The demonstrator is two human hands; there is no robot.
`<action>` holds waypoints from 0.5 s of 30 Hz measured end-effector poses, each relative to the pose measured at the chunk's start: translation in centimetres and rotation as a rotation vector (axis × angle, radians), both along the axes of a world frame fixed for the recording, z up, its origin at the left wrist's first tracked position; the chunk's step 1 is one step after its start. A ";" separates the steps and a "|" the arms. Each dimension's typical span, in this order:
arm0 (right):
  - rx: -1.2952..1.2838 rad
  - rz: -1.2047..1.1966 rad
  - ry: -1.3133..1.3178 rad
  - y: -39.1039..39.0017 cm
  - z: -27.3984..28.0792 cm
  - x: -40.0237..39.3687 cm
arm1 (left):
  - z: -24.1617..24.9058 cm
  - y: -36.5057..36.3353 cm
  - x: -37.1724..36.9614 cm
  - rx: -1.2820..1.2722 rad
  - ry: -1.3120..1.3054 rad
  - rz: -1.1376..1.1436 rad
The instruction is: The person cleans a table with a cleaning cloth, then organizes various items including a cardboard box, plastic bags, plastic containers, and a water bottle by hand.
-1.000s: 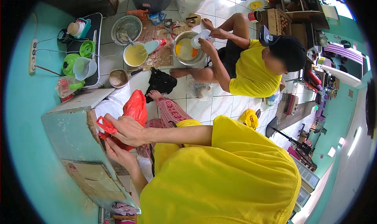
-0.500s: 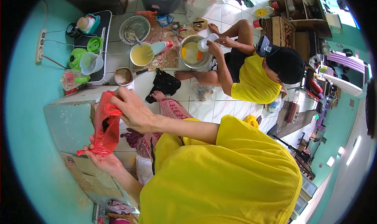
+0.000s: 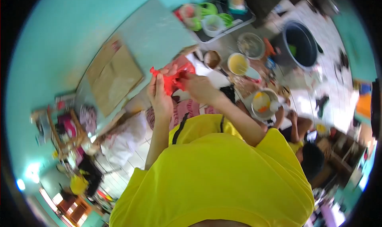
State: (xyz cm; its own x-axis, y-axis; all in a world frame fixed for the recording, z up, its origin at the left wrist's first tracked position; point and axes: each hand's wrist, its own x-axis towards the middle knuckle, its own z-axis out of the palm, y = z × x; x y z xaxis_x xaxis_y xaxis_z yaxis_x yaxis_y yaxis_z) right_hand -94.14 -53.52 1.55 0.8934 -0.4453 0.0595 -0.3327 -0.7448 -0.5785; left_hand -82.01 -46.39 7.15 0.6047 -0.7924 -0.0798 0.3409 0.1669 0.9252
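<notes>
A red plastic bag [image 3: 168, 86] hangs between my two hands, in front of my chest. My left hand [image 3: 161, 98] is closed on its knotted-looking left end, thumb and fingers pinching the plastic. My right hand [image 3: 201, 88] is closed at the bag's right side, by a dark opening; its fingertips are partly hidden by the plastic and blurred. What the bag contains, if anything, cannot be seen. Just beyond the bag are a round container with brown contents [image 3: 212, 59] and a bowl of yellow mixture [image 3: 238, 64].
A pale green surface with cardboard [image 3: 115, 77] lies to the left. Ahead stands a tray [image 3: 248, 22] with green kitchenware. Toward the right are a large dark tub [image 3: 285, 44], a metal pot [image 3: 254, 112] and a co-worker [image 3: 311, 157] seated on the floor.
My view has swung left, so the room appears rotated. Both hands still hold the red bag, now closer together, with the right hand at its opening side.
</notes>
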 end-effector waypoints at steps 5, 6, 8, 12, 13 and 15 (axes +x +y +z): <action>0.412 -0.251 -0.187 -1.1 5.5 3.9 | -0.4 4.1 9.1 -0.076 -0.014 0.236; 0.372 -0.261 -0.306 -1.1 5.6 5.0 | -0.4 5.4 10.4 -0.032 -0.019 0.269; 0.489 -0.171 -0.391 -0.7 6.1 7.6 | -0.3 7.4 13.0 0.045 -0.030 0.353; 0.968 0.049 -0.652 3.6 7.0 16.1 | -0.4 13.4 19.2 0.198 0.000 0.295; 1.190 0.098 -0.653 5.5 7.1 18.7 | -0.3 14.9 20.8 0.222 0.014 0.282; 1.417 0.257 -0.523 9.0 6.3 23.4 | -0.7 17.8 23.8 0.222 0.082 0.246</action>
